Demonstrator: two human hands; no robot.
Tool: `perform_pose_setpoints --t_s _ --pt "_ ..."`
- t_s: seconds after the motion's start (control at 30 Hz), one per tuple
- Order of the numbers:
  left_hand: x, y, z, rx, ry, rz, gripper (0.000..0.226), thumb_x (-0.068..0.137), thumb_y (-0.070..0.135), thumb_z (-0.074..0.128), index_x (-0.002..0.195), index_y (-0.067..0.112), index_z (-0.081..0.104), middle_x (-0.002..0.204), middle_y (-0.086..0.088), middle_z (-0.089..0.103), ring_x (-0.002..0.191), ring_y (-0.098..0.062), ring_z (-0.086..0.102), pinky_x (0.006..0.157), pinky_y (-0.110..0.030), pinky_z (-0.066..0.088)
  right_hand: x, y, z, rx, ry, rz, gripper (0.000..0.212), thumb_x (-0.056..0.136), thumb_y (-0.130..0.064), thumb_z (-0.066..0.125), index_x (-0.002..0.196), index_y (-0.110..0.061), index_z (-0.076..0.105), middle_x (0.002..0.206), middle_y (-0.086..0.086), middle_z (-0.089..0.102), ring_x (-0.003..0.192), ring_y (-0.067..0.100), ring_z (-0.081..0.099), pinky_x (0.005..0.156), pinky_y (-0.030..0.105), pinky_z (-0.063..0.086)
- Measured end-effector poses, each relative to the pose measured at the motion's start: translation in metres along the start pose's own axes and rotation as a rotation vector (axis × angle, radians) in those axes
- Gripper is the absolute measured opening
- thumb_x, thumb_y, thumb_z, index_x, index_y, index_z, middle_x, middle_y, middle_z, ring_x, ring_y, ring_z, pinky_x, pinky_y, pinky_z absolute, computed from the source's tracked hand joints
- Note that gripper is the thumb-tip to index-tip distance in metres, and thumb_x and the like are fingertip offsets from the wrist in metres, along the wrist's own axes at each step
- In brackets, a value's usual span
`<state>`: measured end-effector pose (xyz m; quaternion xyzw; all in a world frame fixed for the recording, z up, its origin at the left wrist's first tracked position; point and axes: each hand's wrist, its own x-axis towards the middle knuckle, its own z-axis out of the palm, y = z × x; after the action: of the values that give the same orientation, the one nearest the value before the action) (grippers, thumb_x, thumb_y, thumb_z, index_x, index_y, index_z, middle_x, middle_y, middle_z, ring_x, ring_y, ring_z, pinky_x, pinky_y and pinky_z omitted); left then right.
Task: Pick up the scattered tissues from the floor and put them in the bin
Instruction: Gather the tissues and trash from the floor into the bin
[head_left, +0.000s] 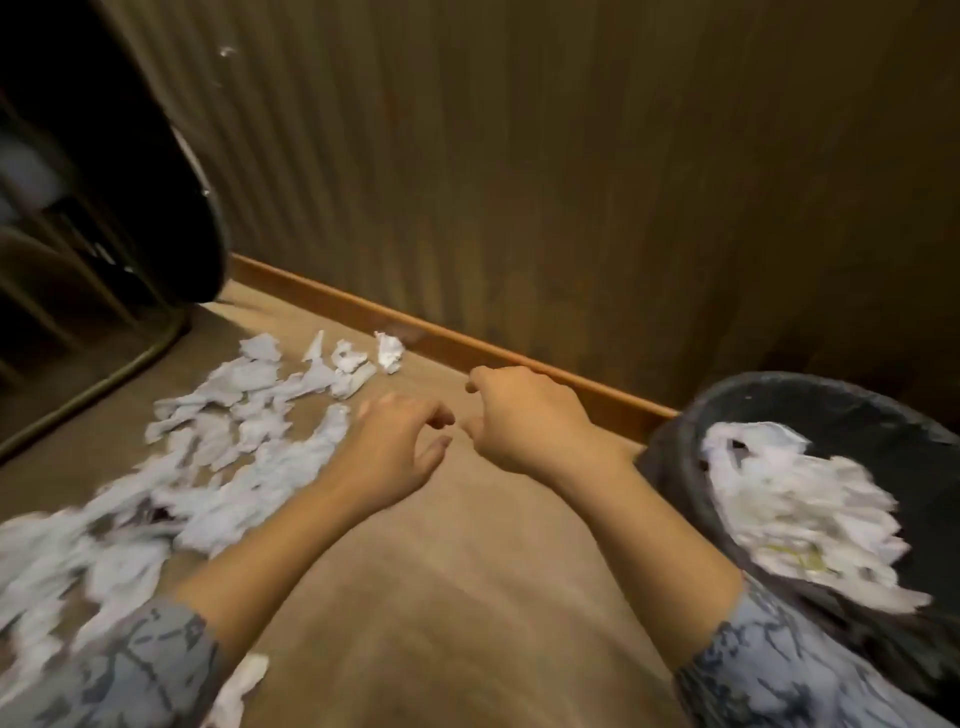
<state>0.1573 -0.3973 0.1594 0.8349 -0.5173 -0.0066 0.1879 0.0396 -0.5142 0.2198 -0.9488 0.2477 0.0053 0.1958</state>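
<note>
Several crumpled white tissues (244, 415) lie scattered across the tan floor on the left, running from the skirting board down to the lower left corner. A dark round bin (675, 467) stands at the right with a heap of white tissues (800, 499) inside it. My left hand (395, 452) hovers over the floor just right of the scattered tissues, fingers curled and apart, holding nothing. My right hand (524, 415) is beside it, between the tissues and the bin, fingers loosely curled with nothing visible in them. One tissue (244, 680) lies near my left sleeve.
A ribbed brown wall (519, 182) with a wooden skirting board (415, 332) runs behind the hands. Dark furniture with a metal base rail (104, 384) stands at the upper left. Bare tan floor (441, 597) lies between my forearms.
</note>
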Motion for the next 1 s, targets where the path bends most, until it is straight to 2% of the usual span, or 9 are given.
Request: perform_pose_setpoints --t_s 0.2,0.4,0.47,0.53,0.63,0.7,0.8,0.9,1.0 --pt "-0.133 -0.136 -0.056 0.274 -0.055 -0.224 0.019 0.087 0.031 0.061 0.105 0.028 0.063 0.101 0.01 0.069 0.099 -0.016 0.059 0.095 -0.041 0.04 0.01 -0.141 0.097 0.068 -0.172 -0.42 0.031 0.088 -0.037 0.065 0.111 -0.017 0.066 0.103 0.004 0.069 0.089 0.023 0.064 0.076 0.041 0.056" --pt "-0.285 -0.225 -0.054 0.028 0.086 -0.578 0.015 0.086 0.025 0.065 0.1 0.024 0.068 0.097 0.009 0.069 0.093 -0.011 0.062 0.083 -0.031 0.051 0.023 -0.263 0.183 -0.162 -0.444 -0.712 0.042 0.092 -0.032 0.061 0.057 -0.01 0.05 0.057 0.006 0.048 0.055 0.023 0.046 0.057 0.034 0.041" --pt "-0.316 -0.242 -0.037 -0.109 0.114 -0.656 0.016 0.086 0.024 0.065 0.102 0.022 0.069 0.1 0.008 0.069 0.093 -0.01 0.063 0.084 -0.03 0.053 0.032 -0.282 0.207 -0.262 -0.568 -0.755 0.043 0.098 -0.035 0.052 0.066 -0.009 0.059 0.068 0.007 0.059 0.06 0.021 0.047 0.064 0.034 0.041" --pt "-0.35 -0.26 -0.018 -0.203 0.129 -0.729 0.017 0.086 0.026 0.066 0.102 0.022 0.069 0.104 0.005 0.069 0.099 -0.013 0.063 0.089 -0.032 0.052 0.035 -0.303 0.233 -0.3 -0.66 -0.727 0.044 0.103 -0.036 0.041 0.095 -0.001 0.067 0.098 0.015 0.067 0.079 0.025 0.054 0.072 0.033 0.041" --pt "-0.392 -0.276 0.022 -0.183 0.225 -0.991 0.025 0.081 0.036 0.07 0.104 0.026 0.068 0.127 -0.006 0.057 0.124 -0.029 0.048 0.104 -0.044 0.039 0.033 -0.308 0.276 -0.303 -0.691 -0.615 0.051 0.101 -0.042 0.044 0.134 -0.003 0.049 0.136 0.017 0.052 0.116 0.031 0.052 0.089 0.035 0.041" --pt "-0.414 -0.275 0.047 -0.153 0.241 -1.256 0.046 0.075 0.056 0.069 0.113 0.034 0.06 0.152 -0.009 0.024 0.141 -0.04 0.017 0.109 -0.062 0.024 0.032 -0.295 0.31 -0.312 -0.703 -0.488 0.07 0.094 -0.053 0.052 0.148 -0.015 0.03 0.153 0.016 0.032 0.137 0.035 0.034 0.105 0.041 0.034" --pt "-0.437 -0.269 0.074 -0.257 0.186 -1.389 0.082 0.065 0.067 0.073 0.134 0.035 0.044 0.158 -0.01 -0.02 0.142 -0.043 -0.016 0.115 -0.062 0.004 0.022 -0.265 0.36 -0.303 -0.744 -0.295 0.106 0.07 -0.071 0.067 0.153 -0.033 0.012 0.162 0.013 -0.013 0.146 0.043 -0.012 0.113 0.065 0.007" --pt "-0.453 -0.261 0.1 -0.27 0.241 -1.295 0.084 0.067 0.062 0.074 0.138 0.031 0.042 0.16 -0.009 -0.011 0.146 -0.036 -0.004 0.117 -0.05 0.012 -0.008 -0.243 0.4 -0.127 -0.69 -0.251 0.123 0.054 -0.082 0.069 0.151 -0.04 0.007 0.159 0.012 -0.026 0.143 0.042 -0.025 0.111 0.07 -0.006" --pt "-0.465 -0.254 0.116 -0.238 0.42 -1.13 0.058 0.081 0.037 0.07 0.134 0.024 0.049 0.152 -0.014 0.028 0.139 -0.034 0.027 0.11 -0.057 0.031 -0.045 -0.233 0.43 -0.016 -0.503 -0.393 0.119 0.051 -0.093 0.056 0.15 -0.04 0.015 0.16 0.01 -0.02 0.145 0.032 -0.026 0.11 0.063 -0.018"
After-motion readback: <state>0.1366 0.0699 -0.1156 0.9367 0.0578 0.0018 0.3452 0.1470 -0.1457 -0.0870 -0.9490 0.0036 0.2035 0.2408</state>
